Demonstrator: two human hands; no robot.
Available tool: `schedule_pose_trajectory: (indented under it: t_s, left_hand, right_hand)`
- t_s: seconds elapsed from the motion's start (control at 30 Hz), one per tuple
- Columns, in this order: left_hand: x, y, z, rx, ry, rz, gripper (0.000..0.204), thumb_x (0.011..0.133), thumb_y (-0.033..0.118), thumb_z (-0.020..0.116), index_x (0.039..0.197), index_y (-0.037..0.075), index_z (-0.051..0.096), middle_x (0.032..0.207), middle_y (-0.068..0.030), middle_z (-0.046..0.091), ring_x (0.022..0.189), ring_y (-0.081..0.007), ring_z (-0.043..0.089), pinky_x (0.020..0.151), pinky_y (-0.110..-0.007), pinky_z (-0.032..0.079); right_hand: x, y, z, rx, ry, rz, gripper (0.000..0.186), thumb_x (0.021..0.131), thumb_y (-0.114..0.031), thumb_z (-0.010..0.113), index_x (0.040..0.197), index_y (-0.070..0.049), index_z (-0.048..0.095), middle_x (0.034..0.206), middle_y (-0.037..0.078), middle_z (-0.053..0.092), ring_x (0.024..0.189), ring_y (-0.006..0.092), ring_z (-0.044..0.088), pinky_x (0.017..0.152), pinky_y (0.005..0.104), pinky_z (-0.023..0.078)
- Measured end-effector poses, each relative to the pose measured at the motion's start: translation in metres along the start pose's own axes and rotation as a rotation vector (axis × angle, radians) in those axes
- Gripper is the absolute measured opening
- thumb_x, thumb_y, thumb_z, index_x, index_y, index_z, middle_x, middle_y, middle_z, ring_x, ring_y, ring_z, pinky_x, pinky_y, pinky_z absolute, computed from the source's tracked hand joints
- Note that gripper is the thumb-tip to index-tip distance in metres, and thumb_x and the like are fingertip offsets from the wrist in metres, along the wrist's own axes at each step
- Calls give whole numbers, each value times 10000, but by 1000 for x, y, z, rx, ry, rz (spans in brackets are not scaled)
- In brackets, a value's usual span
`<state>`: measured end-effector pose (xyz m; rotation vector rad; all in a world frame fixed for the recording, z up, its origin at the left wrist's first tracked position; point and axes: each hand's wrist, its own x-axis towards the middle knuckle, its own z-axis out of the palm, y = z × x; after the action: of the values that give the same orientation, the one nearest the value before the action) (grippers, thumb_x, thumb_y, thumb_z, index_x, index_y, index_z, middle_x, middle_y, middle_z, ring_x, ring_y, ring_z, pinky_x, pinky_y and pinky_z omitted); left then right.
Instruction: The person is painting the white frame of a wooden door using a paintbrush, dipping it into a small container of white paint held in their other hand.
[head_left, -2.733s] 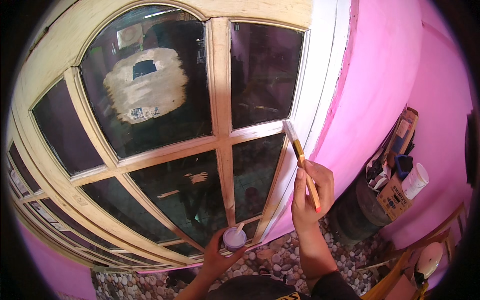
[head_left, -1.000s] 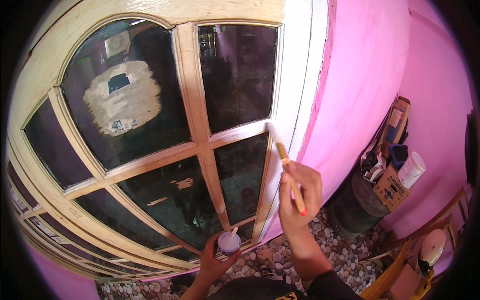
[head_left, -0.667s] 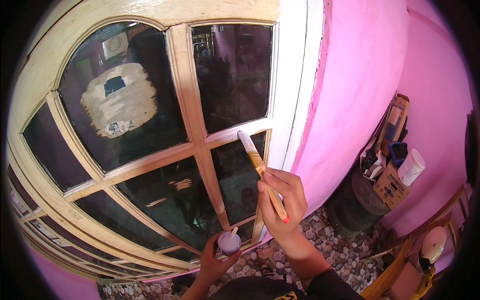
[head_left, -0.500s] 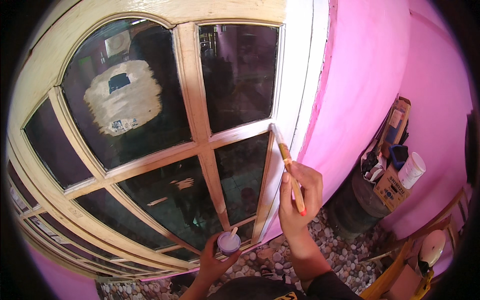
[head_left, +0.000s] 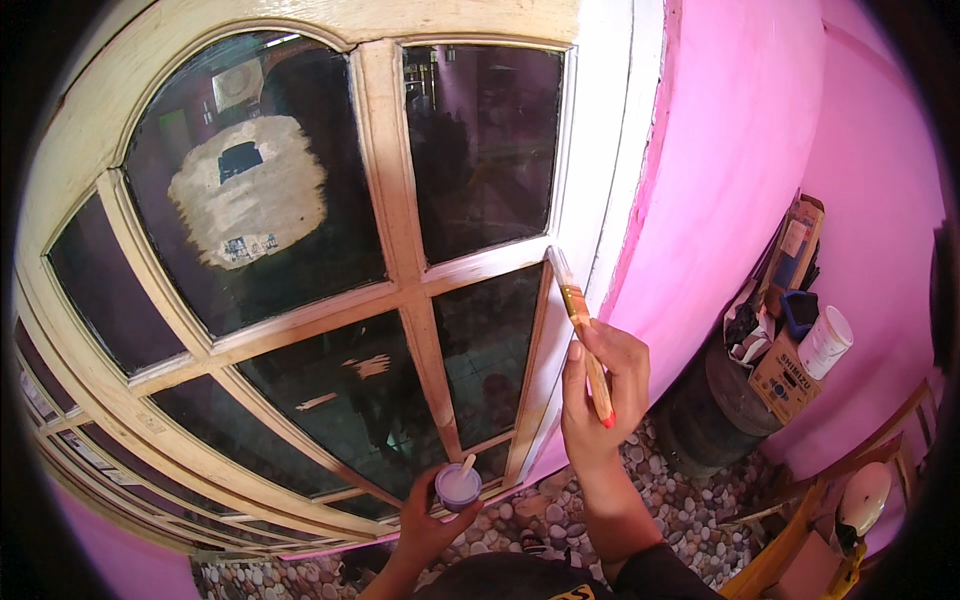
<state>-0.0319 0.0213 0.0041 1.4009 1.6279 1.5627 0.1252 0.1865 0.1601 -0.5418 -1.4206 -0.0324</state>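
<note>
Gripped brush (head_left: 582, 330) in right hand (head_left: 600, 395), long axis running from 5 up to 11 o'clock, bristles touching window frame (head_left: 545, 330) at 11. Held small cup (head_left: 458, 487) in left hand (head_left: 428, 520), at 7 o'clock from the right, farther from the bristles.

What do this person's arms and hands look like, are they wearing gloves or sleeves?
No gloves: both the left hand and the right hand are bare, and no rings or watch show. The forearms are bare too. A dark sleeve with its cuff pushed up shows on the right arm at the lower edge; the left sleeve cannot be made out.
</note>
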Motion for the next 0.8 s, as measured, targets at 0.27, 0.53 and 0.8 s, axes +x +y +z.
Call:
schedule_pose_trajectory:
  t_s: [0.27, 0.53, 0.8]
  left_hand:
    - [2, 6, 3, 16, -28, 7, 772, 750, 195, 927, 1351, -27, 495, 1242, -177, 640, 1165, -238, 647, 1021, -366, 512]
    - [2, 4, 2, -36, -15, -32, 782, 713, 173, 937, 1338, -26, 511, 1251, -164, 622, 1161, -241, 629, 1008, -378, 508]
    - [2, 5, 0, -27, -19, -25, 774, 736, 175, 928, 1349, -27, 501, 1254, -168, 628, 1171, -239, 634, 1024, -373, 503]
  right_hand:
    - [-11, -10, 0, 124, -111, -37, 289, 814, 60, 775, 1089, 14, 700, 1072, 188, 682, 964, 300, 694, 816, 352, 568]
    - [-10, 1, 0, 27, -66, 1, 297, 815, 68, 768, 1097, 7, 698, 1092, 196, 670, 979, 304, 684, 818, 349, 560]
    - [-11, -1, -8, -21, -62, -38, 310, 804, 70, 768, 1101, 12, 699, 1093, 187, 668, 964, 309, 688, 809, 358, 568]
